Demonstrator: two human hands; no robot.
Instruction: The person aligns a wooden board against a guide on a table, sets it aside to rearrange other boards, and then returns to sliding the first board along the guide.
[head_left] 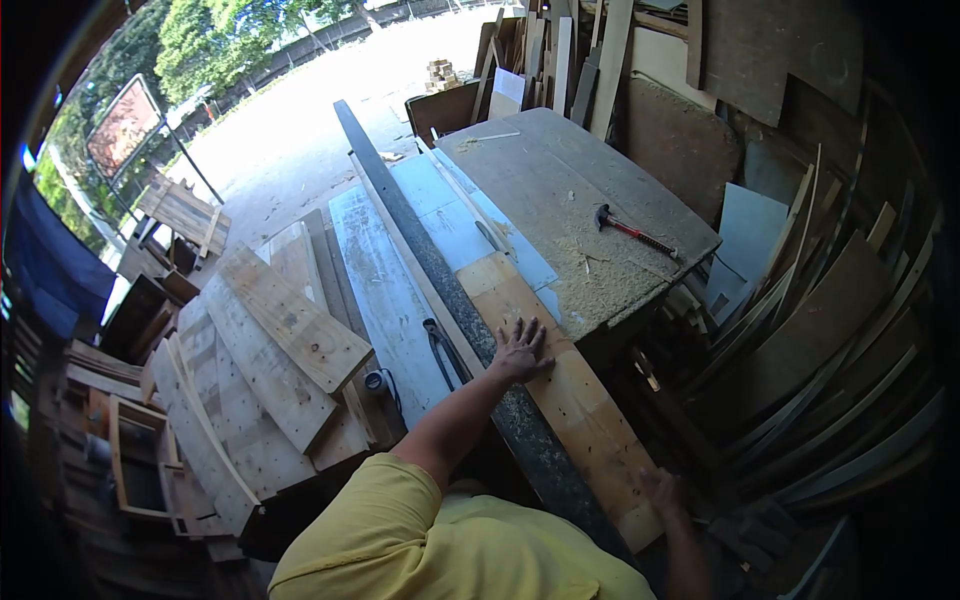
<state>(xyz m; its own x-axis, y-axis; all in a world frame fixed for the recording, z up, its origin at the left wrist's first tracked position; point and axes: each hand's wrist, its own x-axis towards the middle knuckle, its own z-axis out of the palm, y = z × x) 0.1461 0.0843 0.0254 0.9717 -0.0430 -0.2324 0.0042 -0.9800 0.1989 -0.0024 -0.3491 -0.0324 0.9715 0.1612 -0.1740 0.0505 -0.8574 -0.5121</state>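
My left hand (522, 352) lies flat with spread fingers on a long wooden board (588, 412), which has dark nail holes and stains. At the board's near right edge is my right hand (664, 492), in shadow and slightly blurred, its fingers curled over the edge. Along the board's left side runs a long dark, speckled beam (440, 268). A pair of pincers (440, 350) rests left of the beam, on a pale blue-white panel (372, 262).
A hammer (636, 234) with a red and black handle lies among sawdust on the brown tabletop (560, 160). Wide planks (290, 320) are piled at left, near a small round device (376, 381). Timber strips and sheets (820, 350) lean along the right wall.
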